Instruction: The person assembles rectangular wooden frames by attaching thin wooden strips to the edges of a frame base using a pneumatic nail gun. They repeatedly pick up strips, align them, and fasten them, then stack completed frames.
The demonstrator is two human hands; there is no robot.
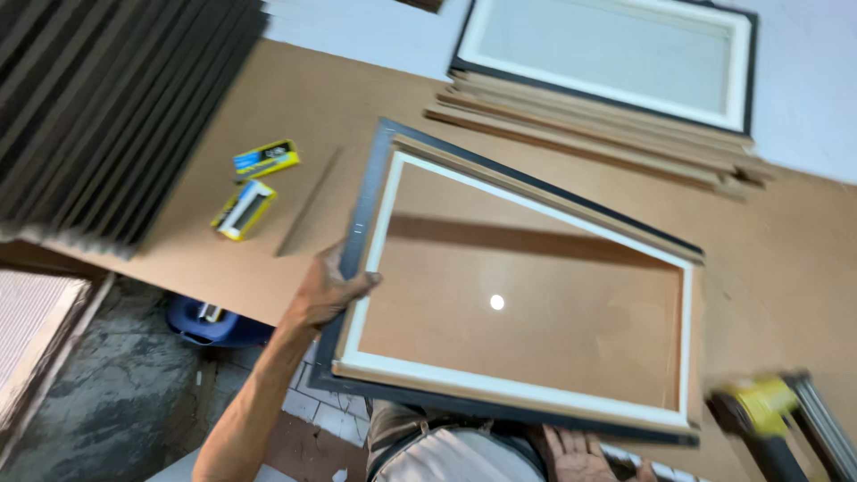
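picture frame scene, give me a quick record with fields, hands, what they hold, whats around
view: head camera looking down at a brown work board
left hand: grips the left edge of the picture frame, thumb on its inner white border
right hand: under the frame's near edge, fingers spread; contact unclear
frame: black outside, white inside, glass showing a light reflection, lying tilted
behind it: stack of frames
left: two yellow boxes, thin strip, dark stacked boards
lower right: yellow tool, blurred
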